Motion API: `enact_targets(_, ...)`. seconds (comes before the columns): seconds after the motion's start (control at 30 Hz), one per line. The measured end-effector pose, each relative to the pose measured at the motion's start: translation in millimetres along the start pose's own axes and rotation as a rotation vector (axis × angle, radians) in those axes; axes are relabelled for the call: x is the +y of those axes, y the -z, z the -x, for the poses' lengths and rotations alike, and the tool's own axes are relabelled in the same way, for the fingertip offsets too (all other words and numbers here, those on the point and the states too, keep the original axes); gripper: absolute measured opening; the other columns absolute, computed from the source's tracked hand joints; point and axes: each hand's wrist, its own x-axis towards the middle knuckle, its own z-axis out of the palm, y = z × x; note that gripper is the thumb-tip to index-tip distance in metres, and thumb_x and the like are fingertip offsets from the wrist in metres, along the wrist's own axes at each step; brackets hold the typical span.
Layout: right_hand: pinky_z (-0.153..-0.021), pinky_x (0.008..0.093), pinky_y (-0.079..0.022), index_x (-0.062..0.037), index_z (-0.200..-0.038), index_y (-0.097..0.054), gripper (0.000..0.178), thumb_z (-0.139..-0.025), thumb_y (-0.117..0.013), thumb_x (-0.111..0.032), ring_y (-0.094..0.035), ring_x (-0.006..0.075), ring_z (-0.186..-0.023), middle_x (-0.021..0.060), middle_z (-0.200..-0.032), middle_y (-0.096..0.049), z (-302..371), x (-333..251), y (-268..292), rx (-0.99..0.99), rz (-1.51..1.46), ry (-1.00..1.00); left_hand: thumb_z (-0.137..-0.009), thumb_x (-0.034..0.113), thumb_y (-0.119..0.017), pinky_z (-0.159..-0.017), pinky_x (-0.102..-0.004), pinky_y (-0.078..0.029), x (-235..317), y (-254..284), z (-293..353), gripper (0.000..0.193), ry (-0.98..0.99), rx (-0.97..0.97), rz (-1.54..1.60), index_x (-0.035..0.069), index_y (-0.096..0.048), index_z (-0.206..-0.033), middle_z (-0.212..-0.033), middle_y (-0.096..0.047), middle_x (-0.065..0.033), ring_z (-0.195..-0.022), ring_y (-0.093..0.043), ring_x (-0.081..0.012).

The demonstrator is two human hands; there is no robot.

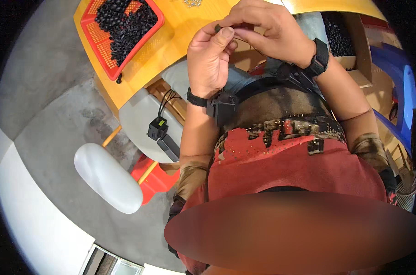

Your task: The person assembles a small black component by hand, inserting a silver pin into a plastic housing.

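Note:
Both hands meet in front of my body at the near edge of the yellow table. My left hand point(211, 62) is closed, its thumb and forefinger pinching a small dark part point(218, 28). My right hand point(274, 34) reaches over from the right with bent fingers, their tips close together beside the same part. Fingers cover most of it, so its exact kind does not show. To the left, a red plastic basket point(159, 20) on the table carries a heap of small black parts point(125, 32), some round like beads, others more angular.
The yellow table point(171, 41) spans the top. Small shiny pieces point(192, 2) lie at its far side. On the right are a cardboard box point(364, 50) of black parts and a blue plastic chair point(396, 73). A grey-white chair point(109, 176) and red stool point(159, 178) stand left.

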Motion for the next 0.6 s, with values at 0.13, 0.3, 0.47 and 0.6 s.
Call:
enact_targets(0.13,-0.073,0.0352,-0.056,-0.0012,-0.106,-0.072,0.020,-0.086,-0.074,-0.003,-0.071,0.0302,-0.084,0.0145,-0.094,-0.071,-5.6,-25.2,9.1,-0.055,-0.043,-0.304,-0.097,0.007,-0.071,-0.077,-0.0294,-0.056,2.1,-2.9,1.8,0.026,0.006,0.109,-0.018,-0.002,-0.070,-0.122,-0.098,-0.072,-0.0052,-0.086,-0.066,-0.0133)
enact_targets(0.3,-0.073,0.0321,-0.056,-0.0001,-0.105,-0.072,0.017,-0.089,-0.074,-0.005,-0.072,0.0240,-0.083,0.0122,-0.092,-0.072,2.9,-12.2,2.2,0.097,-0.225,-0.172,-0.099,0.010,-0.071,-0.078,-0.0308,-0.056,2.9,-8.5,2.9,0.026,-0.006,0.139,0.028,-0.001,-0.070,-0.123,-0.099,-0.072,-0.0045,-0.085,-0.065,-0.0126)
enact_targets(0.47,-0.074,0.0290,-0.055,0.0006,-0.108,-0.071,0.016,-0.093,-0.073,-0.004,-0.070,0.0171,-0.083,0.0083,-0.092,-0.072,19.6,16.1,-11.6,0.215,-0.407,0.061,-0.100,0.013,-0.070,-0.078,-0.0301,-0.056,-4.0,-9.8,-0.5,0.025,0.018,0.125,0.081,-0.001,-0.071,-0.121,-0.097,-0.071,-0.0039,-0.084,-0.065,-0.0122)
enact_targets(0.6,-0.076,0.0249,-0.055,0.0020,-0.107,-0.072,0.011,-0.096,-0.070,0.000,-0.068,0.0107,-0.085,0.0050,-0.097,-0.073,15.1,-16.1,-4.3,0.144,-0.708,-0.775,-0.101,0.014,-0.069,-0.078,-0.0284,-0.056,-4.5,-2.5,0.0,0.024,-0.096,0.101,-0.012,-0.001,-0.070,-0.119,-0.097,-0.071,-0.0040,-0.084,-0.065,-0.0118)
